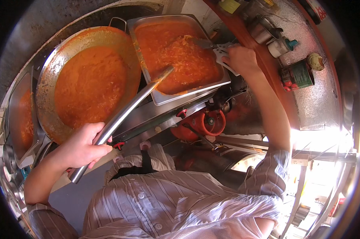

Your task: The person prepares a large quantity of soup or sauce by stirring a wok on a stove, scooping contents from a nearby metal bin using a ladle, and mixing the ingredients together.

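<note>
My left hand (83, 146) is closed around the thick metal handle (129, 110) of a utensil whose far end dips into orange-red sauce (180, 59) in a rectangular metal pan (223, 83). At that pan's right edge, my right hand (242, 59) holds a pale perforated handle (221, 55); a metal part joined to it reaches into the sauce. What kind of tool it is, I cannot tell. Left of the pan stands a wide round metal wok (45, 86) with similar orange sauce (90, 86) in it, under the left utensil's line.
Another metal pan (14, 119) of sauce stands at far left. On the right-hand counter (314, 104) are an opened tomato can (297, 77), a white bottle with a teal cap (280, 47) and a metal cup (260, 30). Red knobs (182, 113) line the stove front, above an orange gas cylinder (194, 127).
</note>
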Tool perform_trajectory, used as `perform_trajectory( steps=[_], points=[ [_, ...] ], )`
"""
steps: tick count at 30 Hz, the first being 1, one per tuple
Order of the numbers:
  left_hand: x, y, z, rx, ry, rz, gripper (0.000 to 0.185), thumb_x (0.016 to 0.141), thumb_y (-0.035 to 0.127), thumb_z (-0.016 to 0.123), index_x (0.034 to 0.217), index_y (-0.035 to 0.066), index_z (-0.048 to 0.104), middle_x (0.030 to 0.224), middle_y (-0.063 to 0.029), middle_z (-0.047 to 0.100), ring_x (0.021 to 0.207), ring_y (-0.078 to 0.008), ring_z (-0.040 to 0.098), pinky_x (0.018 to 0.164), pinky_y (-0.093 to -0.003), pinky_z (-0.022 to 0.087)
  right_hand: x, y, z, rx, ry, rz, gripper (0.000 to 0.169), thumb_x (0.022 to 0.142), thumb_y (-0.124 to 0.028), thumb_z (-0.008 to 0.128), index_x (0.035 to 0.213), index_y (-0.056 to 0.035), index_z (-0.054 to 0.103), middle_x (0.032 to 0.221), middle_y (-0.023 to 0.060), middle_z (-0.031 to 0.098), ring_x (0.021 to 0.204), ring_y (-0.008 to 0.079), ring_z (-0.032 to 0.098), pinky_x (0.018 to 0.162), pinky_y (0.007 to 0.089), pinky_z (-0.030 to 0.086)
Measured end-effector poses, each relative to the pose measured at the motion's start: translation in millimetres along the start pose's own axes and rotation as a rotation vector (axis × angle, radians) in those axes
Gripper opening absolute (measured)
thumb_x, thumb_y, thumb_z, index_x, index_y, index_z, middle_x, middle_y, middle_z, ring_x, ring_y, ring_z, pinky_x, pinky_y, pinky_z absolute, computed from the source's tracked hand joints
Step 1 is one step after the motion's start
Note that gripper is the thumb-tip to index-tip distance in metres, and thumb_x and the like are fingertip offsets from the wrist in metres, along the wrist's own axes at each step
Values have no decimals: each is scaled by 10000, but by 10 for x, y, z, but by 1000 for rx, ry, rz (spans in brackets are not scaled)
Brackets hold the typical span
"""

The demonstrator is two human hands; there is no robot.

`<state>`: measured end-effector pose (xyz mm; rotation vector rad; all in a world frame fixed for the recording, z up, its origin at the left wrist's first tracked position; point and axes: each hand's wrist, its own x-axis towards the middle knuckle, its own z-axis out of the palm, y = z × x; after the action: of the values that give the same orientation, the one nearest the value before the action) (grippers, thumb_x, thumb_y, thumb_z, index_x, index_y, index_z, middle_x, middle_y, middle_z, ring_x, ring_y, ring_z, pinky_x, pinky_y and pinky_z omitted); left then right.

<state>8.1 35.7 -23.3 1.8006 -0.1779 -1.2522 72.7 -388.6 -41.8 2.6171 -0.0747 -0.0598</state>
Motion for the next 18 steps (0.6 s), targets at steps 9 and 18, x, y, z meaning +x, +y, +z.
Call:
perform_trajectory(
  steps=[9, 18],
  points=[
    [9, 12, -5, 6, -11, 2, 123, 786, 11, 542, 853, -8, 440, 541, -11, 443, 375, -82, 433, 353, -240, 342, 76, -119, 96, -85, 78, -82, 367, 750, -399, 607, 898, -64, 624, 961, 127, 558, 824, 283, 612, 714, 373, 503],
    [-16, 38, 8, 34, -3, -18, 114, 787, 2, 532, 847, -2, 435, 527, -12, 439, 373, -82, 431, 351, -244, 343, 156, -8, -66, 26, -17, 11, 418, 738, -424, 602, 921, -48, 620, 1037, 151, 548, 876, 295, 603, 727, 401, 497]
  ],
)
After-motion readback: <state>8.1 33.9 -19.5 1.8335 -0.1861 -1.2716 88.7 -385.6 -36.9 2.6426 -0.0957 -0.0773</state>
